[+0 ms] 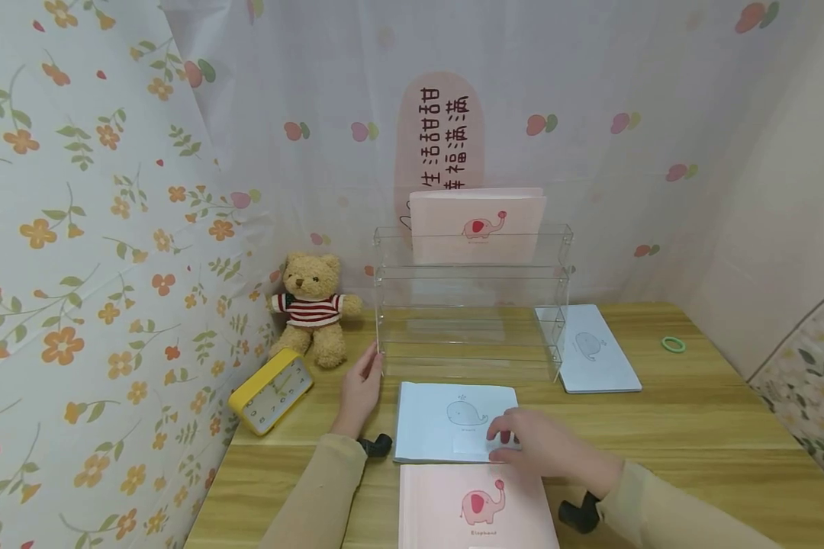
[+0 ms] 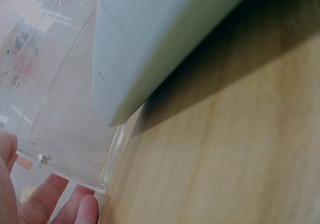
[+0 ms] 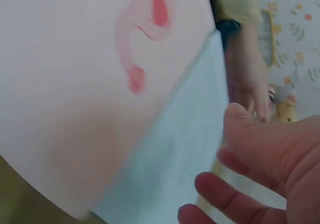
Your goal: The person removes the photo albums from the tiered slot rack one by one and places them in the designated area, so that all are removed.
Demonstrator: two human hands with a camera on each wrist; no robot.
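Note:
A clear acrylic tiered rack (image 1: 474, 369) stands toward the back of the table. My left hand (image 1: 359, 393) holds the lower front corner of its left side panel, with fingers (image 2: 46, 196) along the panel's edge. In front of the rack lies a light blue whale notebook (image 1: 426, 419). My right hand (image 1: 545, 450) hovers over its right side, thumb and fingers apart with nothing between them. Nearer to me lies a pink elephant notebook (image 1: 432, 496), which meets the blue one's front edge. Another pink elephant notebook (image 1: 446, 221) stands upright in the rack's top tier.
Left of the rack sit a teddy bear (image 1: 309, 305) in a striped shirt and a yellow clock (image 1: 271, 393). Another whale notebook (image 1: 600, 358) lies at the rack's right side, partly behind its panel. A green ring (image 1: 673, 345) is at the far right. Patterned curtains hang behind.

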